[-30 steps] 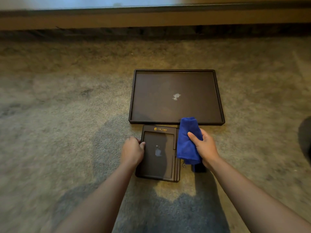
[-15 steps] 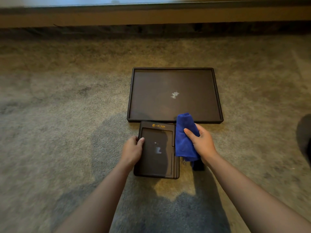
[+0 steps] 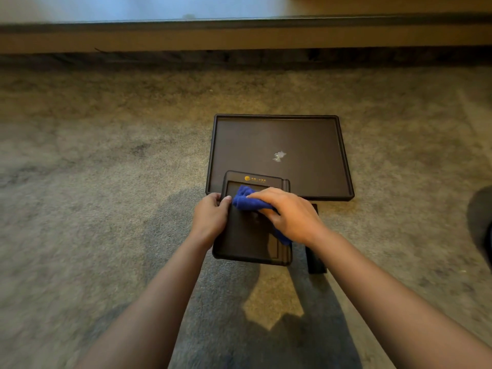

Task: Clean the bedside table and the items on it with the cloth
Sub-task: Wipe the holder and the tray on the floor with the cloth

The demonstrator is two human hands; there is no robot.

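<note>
A small dark notepad holder (image 3: 247, 243) with a gold logo at its far end lies partly over the front rim of a large dark tray (image 3: 343, 153) on the carpet. My left hand (image 3: 211, 218) grips the holder's left edge. My right hand (image 3: 291, 213) presses a blue cloth (image 3: 246, 199) flat on the holder's upper surface. The tray holds nothing but a pale glint of light.
A slim black object (image 3: 315, 258) lies on the carpet just right of the holder, partly under my right wrist. A low wooden ledge (image 3: 239, 38) runs across the far side. A dark shape (image 3: 480, 222) shows at the right edge.
The holder has moved forward so its far end overlaps the tray rim. My right hand has swung left from beside the holder and now presses the cloth onto its top.
</note>
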